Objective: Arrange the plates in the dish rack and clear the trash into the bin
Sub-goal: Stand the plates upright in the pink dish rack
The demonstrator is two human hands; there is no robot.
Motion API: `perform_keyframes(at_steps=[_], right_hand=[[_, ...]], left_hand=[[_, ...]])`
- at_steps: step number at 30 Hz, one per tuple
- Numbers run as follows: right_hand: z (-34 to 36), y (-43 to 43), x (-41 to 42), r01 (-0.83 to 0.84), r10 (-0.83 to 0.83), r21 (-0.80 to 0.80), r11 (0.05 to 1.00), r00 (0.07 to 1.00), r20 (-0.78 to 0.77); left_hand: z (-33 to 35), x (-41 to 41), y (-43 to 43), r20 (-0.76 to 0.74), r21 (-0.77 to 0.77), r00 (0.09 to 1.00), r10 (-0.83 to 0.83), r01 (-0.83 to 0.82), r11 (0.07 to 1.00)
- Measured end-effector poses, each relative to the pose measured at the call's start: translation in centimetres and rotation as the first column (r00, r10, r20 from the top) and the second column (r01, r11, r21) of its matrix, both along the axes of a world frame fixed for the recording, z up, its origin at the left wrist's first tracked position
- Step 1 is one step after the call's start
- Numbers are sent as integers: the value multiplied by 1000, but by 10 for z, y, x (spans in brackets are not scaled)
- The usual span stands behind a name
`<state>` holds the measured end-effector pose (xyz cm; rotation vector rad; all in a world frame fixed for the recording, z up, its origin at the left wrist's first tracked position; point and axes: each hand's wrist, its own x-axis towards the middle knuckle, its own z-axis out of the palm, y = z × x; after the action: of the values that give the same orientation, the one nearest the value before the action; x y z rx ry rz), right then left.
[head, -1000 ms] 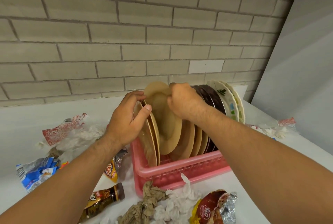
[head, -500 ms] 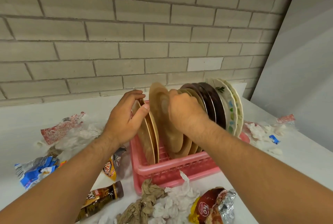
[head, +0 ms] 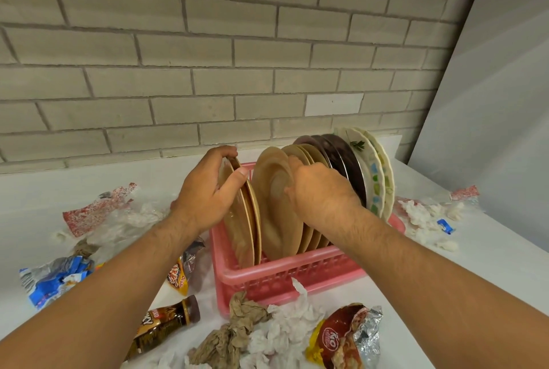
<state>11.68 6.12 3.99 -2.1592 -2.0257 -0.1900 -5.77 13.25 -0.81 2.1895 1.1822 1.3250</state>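
Tan plates (head: 273, 205): on edge in pink dish rack (head: 282, 270); stiff, smooth, probably light but slippery.
Left hand (head: 208, 190): thumb and fingers clamped over rim of front pair (head: 237, 232).
Right hand (head: 320, 193): pinching upper rim of next tan plates.
Best hold: top rim, thumb against face.
Crumpled paper (head: 282, 330): loose on counter, beside rack.

Upright plates (head: 276, 205) in pink rack (head: 285, 275)
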Motion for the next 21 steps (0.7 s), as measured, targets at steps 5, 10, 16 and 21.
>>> perform_keyframes(at_steps=[5,10,16,21], right_hand=[[4,0,0,-14,14,-21,1000,999,40],[16,-3,1,-34,31,67,997,999,44],[0,-2,-16,-156,199,139,978,904,-380],[-16,-5,-31,-196,216,92,976,852,-476]], left_hand=[[2,1,-2,-5,6,1000,-9,9,1000],[0,-1,0,2,5,1000,-17,16,1000],[-1,-3,0,26,-4,998,-49,49,999],[-1,-6,0,43,-43,995,-94,96,994]])
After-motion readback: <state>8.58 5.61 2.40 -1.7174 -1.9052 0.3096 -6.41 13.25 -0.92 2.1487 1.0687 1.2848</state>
